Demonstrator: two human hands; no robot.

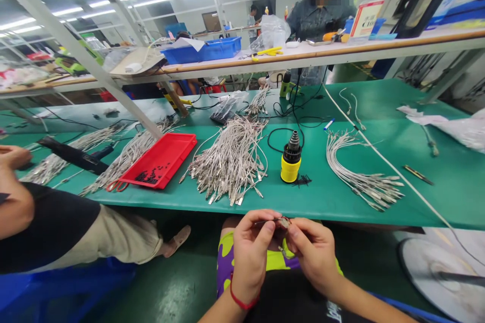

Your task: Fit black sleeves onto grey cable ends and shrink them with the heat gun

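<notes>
My left hand (250, 251) and my right hand (311, 250) meet in front of the green bench (341, 197), over my lap. Both pinch the ends of a small cable connector (282, 221) held between the fingertips. A red string circles my left wrist. Straight ahead on the bench lies a big pile of grey cables with metal plugs (231, 159). A yellow and black heat gun (291, 157) stands upright beside it, with a few small black sleeves (302, 180) at its base. To the right lies a sorted bundle of cables (359, 174).
A red tray (161, 159) with small black pieces sits left of the pile. More cable heaps (125, 156) lie further left, by a seated co-worker's arm (15, 186). Another person stands behind the upper shelf (322, 53) with blue bins (204, 49). A fan (447, 275) sits lower right.
</notes>
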